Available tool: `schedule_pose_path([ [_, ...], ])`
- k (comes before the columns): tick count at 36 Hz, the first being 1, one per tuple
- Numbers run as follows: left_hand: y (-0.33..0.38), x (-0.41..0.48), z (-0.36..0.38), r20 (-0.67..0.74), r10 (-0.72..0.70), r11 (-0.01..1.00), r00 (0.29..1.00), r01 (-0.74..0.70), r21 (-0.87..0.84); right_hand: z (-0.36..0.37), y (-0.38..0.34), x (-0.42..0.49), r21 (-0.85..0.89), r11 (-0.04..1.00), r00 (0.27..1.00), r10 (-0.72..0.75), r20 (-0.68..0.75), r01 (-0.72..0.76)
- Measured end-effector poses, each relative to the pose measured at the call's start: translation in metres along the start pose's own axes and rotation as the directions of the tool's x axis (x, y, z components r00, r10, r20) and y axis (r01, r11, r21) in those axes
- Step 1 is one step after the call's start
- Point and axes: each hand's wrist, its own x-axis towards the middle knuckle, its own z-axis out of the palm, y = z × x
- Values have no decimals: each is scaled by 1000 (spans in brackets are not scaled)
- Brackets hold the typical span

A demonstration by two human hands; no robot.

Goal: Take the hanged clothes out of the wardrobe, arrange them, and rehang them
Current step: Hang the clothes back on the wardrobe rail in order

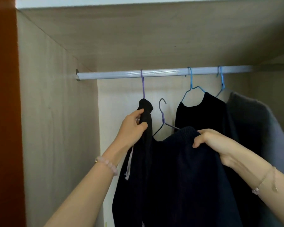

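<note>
Left hand (133, 126): thumb and fingers pinch the black garment (146, 112) just under its collar. It hangs on a purple hanger (143, 84) hooked over the wardrobe rail (162, 73). Right hand (219, 145): fingers curled, gripping the shoulder of a navy knit sweater (187, 169). Its wire hanger (162, 115) is off the rail, hook below it, between the purple hanger and a black top (201, 115). Grey garment (252, 122) at far right. Both hang from blue hangers on the rail.

Left hand (134, 126) pinches the black garment (147, 110) hung from the rail (162, 73); right hand (211, 143) grips a navy knit (187, 174).
</note>
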Motion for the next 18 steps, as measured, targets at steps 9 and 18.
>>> schedule_pose_path([
  [9,17,-1,36,96,-5,994,995,15,-111,-16,32,-93,-72,991,994,110,-26,-112],
  [18,22,-7,59,165,9,989,986,16,-146,3,88,-182,-104,958,963,265,-38,-268],
])
